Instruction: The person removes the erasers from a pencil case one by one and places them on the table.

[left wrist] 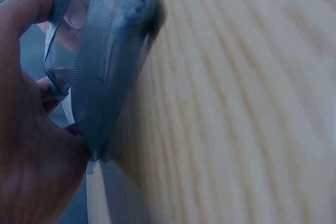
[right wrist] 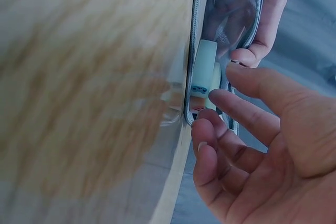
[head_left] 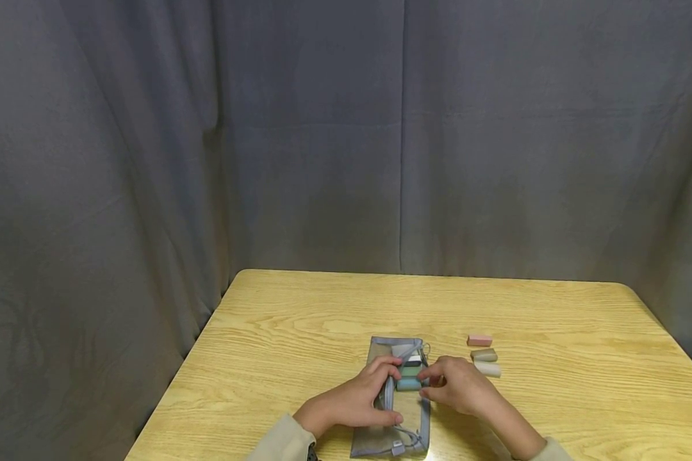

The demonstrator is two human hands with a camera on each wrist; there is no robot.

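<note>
A see-through mesh zip pouch [head_left: 425, 419] with grey-blue edging lies on the table. My left hand [head_left: 360, 400] grips its zipped edge, thumb and fingers curled round it, and the mouth gapes. Inside, in the head view, are a blue block [head_left: 407, 384], a green block [head_left: 409, 371] and a white-and-black one [head_left: 414, 360], eraser-like in shape. My right hand [head_left: 458, 387] is at the opening's right side, fingers loosely bent, nothing visible between them. In the right wrist view its fingertips are close beside a pale green block [right wrist: 206, 61] in the pouch.
Right of the pouch, a pink block [head_left: 480, 340], a tan block [head_left: 484, 355] and a whitish block [head_left: 487, 369] lie in a short column on the wooden table [head_left: 300, 307]. Grey curtains [head_left: 323, 160] hang behind and at the sides.
</note>
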